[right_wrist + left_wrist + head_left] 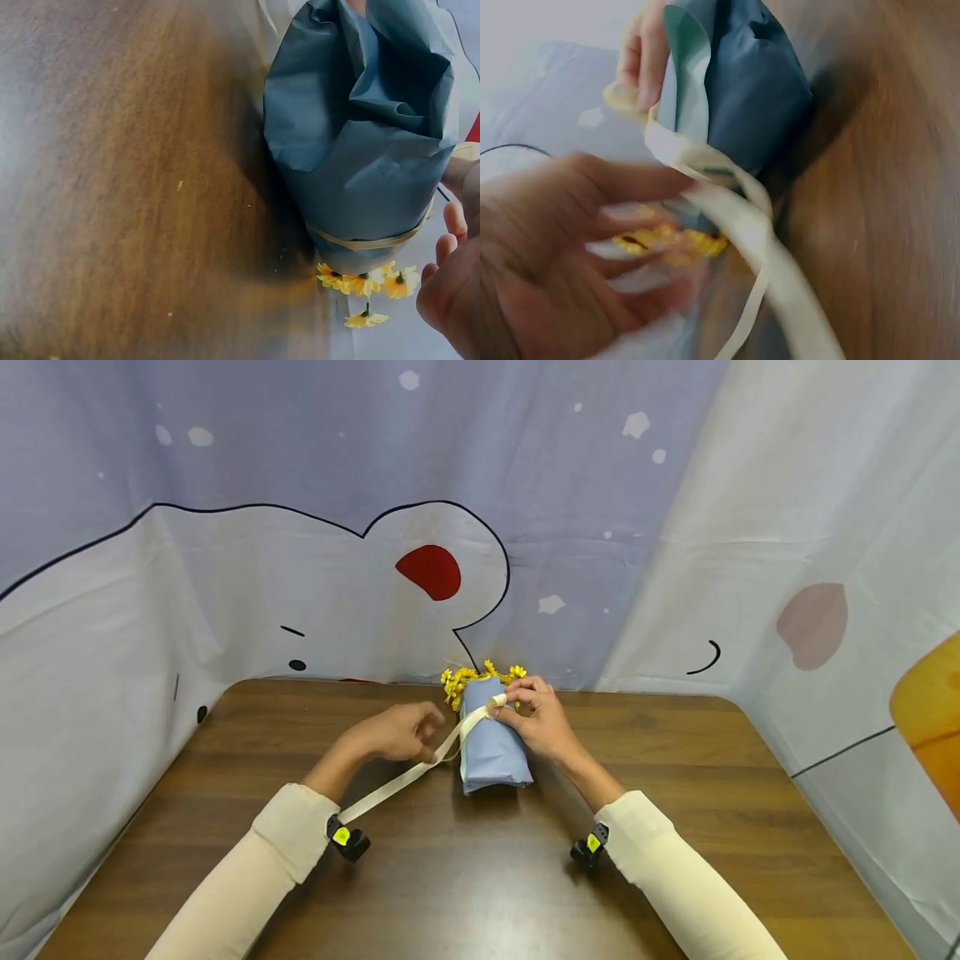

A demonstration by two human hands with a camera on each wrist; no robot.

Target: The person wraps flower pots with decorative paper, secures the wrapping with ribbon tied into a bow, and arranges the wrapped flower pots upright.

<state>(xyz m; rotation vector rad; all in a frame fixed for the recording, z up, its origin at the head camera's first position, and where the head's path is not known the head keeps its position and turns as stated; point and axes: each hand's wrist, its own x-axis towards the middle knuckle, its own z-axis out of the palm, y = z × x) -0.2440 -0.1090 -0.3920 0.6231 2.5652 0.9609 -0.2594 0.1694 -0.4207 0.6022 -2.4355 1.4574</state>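
A bouquet wrapped in blue-grey paper (491,752) lies on the table, its yellow flowers (459,683) at the far end. A cream ribbon (390,789) passes around the wrapping, and a long tail of it trails toward the left sleeve. Between thumb and fingers, my right hand (542,720) pinches a ribbon loop over the top of the bouquet. My left hand (396,732) is just left of the bouquet, blurred, its fingers loosely spread and fingertips right at the ribbon. In the right wrist view the ribbon band (367,244) circles the paper near the flowers.
The bouquet is on a brown wooden table (480,877), near its far edge. Behind the table hangs a printed curtain (570,527). Each wrist carries a small black camera, the left one (348,839) close beside the ribbon tail.
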